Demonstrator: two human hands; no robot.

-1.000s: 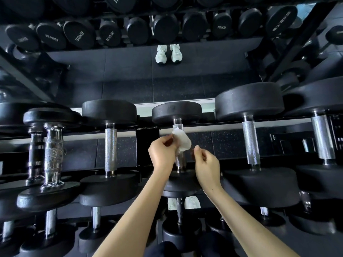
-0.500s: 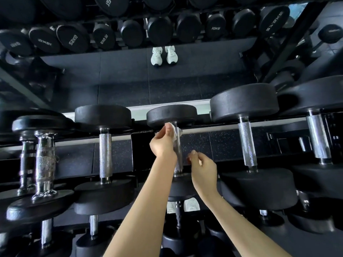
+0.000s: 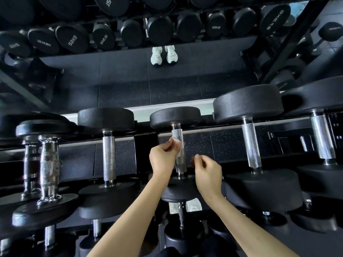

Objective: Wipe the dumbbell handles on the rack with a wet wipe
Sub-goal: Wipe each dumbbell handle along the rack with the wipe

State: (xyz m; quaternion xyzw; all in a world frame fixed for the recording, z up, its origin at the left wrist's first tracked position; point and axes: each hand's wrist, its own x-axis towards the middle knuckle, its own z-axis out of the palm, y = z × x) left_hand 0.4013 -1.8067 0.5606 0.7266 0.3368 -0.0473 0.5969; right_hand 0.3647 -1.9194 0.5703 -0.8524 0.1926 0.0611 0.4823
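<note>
- The small white wet wipe (image 3: 177, 148) was pinched in the left hand (image 3: 163, 157), which was closed on it and pressed it against the left side of the shiny silver metal dumbbell handle (image 3: 179, 151) in the middle of the black rack (image 3: 232, 126).
- That handle ran straight up and away from the person, between two round black rubber weights.
- The left hand was touching the handle, about halfway along it.
- The right hand (image 3: 208, 172) sat just beside the handle on the other side, a bit lower, fingers loosely curled and holding nothing.
- I think the next rub should slide along the handle's long line.
</note>
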